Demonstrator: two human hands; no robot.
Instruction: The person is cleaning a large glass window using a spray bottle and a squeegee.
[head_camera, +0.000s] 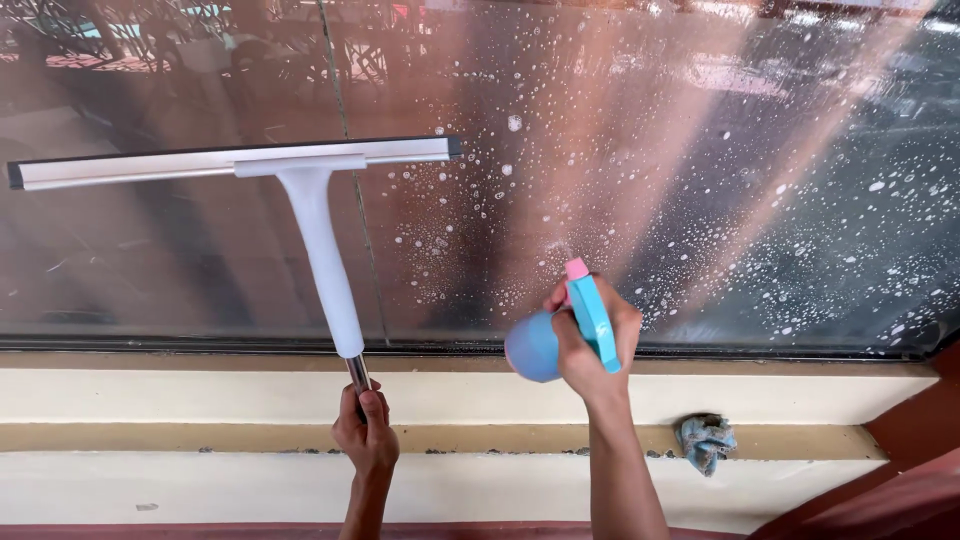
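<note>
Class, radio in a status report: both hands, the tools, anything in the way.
Left hand grips squeegee pole, blade against glass. Right hand holds spray bottle, aimed at pane. Droplets on right side. Crumpled cloth on ledge, clear of both.

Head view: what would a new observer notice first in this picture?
First, the white squeegee, held by the left hand with its blade against the window glass. Next, the blue spray bottle in the right hand, pointing at soapy droplets. A crumpled blue cloth lies on the ledge.
</note>
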